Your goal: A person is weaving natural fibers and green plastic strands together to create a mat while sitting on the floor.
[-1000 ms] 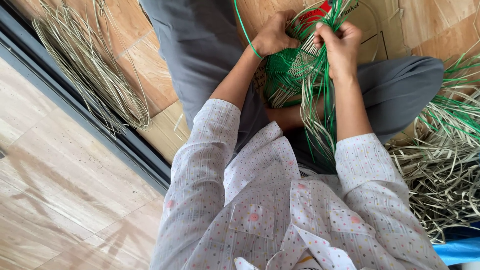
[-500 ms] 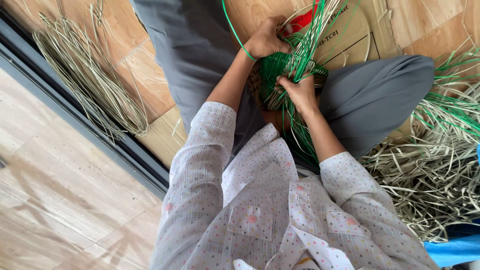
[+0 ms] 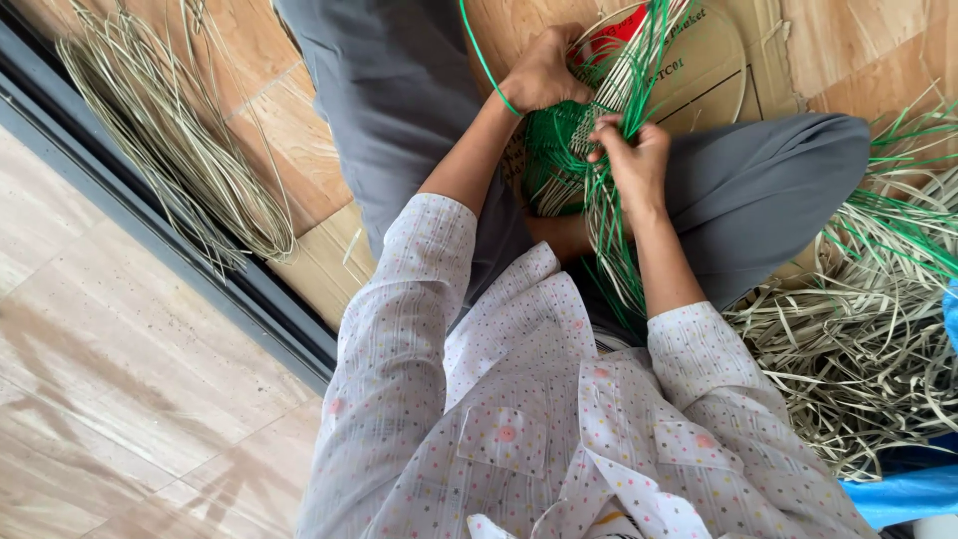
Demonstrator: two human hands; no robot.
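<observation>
Fingers: L hand [image 3: 544, 75] clamps woven basket [image 3: 559, 150] rim, R hand [image 3: 634, 160] pinches green strips [image 3: 609, 240] just below | basket betw. both hands | risk: loose pinch, strips slip, weave slackens

L hand [image 3: 542, 75] fisted, arm stretched fwd; R hand [image 3: 636, 165] fingers pinched, wrist bent.

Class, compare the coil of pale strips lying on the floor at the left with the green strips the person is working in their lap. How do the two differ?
The pale strip coil is straw-coloured; the green strips are bright green. The coil lies untouched on the floor, apart from the person; the green strips are gripped by the left hand and right hand. The coil is loosely looped; the green strips are partly woven together, with loose ends hanging. Both are long, thin, flexible strips.
</observation>
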